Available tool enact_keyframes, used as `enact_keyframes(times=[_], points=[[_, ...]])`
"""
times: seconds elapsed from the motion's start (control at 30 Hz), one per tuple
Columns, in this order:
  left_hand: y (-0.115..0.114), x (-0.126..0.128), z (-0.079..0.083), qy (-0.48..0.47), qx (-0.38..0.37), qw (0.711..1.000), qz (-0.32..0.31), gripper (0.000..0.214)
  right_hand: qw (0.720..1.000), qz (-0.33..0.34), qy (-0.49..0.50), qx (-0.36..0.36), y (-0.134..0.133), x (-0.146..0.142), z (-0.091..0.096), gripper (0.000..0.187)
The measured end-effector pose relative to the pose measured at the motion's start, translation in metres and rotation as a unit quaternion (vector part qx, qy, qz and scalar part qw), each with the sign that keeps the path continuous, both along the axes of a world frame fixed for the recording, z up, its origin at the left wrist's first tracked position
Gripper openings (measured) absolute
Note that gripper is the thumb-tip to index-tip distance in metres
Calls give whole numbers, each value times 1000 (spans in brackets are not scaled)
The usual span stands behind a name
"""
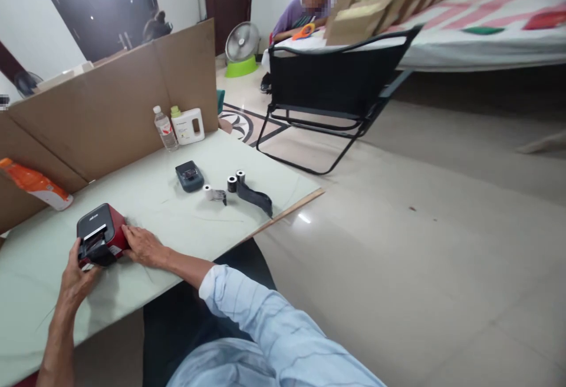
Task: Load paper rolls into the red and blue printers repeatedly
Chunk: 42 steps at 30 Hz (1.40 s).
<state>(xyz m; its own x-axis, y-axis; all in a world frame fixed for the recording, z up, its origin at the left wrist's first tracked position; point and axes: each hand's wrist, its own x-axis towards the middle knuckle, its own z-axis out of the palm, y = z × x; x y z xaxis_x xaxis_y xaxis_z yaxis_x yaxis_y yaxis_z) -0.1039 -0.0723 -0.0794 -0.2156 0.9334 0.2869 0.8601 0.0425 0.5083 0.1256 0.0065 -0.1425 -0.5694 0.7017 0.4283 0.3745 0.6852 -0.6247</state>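
A red and black label printer (98, 230) sits on the pale table at the left, between my two hands. My left hand (78, 278) grips its near left corner, thumb and fingers around the edge. Against its right red side, my right hand (145, 245) presses with bent fingers; the tips are partly hidden. To the right lies a smaller dark blue-grey portable printer (190, 176). Beyond it are a small white roll (207, 191) with a loose end, a black-sided roll (232, 184), and another roll (240, 176) near a dark unrolled strip (255, 197).
A cardboard panel (110, 98) stands along the table's back, with a water bottle (165, 129), a white jug (189, 126) and an orange-white bottle (38, 185) before it. A black folding chair (336, 77), a fan (242, 45) and a seated person (292, 15) are beyond.
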Motion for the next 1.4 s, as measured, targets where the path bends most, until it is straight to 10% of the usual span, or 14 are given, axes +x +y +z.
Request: enact_keyframes(times=[0.2,0.33,0.47,0.67,0.9,1.13,1.4], points=[[-27,47,42,180,120,976,-8,67,1000,12,18,-13,3,7,7,71],[-14,111,61,162,176,967,-90,57,998,54,-11,-20,7,27,13,28],[48,159,46,131,114,960,-222,53,1000,-3,-27,-3,7,70,16,18],[184,212,12,117,-34,942,-314,106,992,-84,-95,-4,5,139,6,15],[275,254,-9,96,-136,910,-380,137,994,-109,-29,3,7,147,-15,12],[285,259,-23,74,-133,912,-380,139,993,-110,24,-17,9,146,-22,12],[237,214,-9,64,-56,942,-323,133,985,-140,101,-9,14,145,-29,15]])
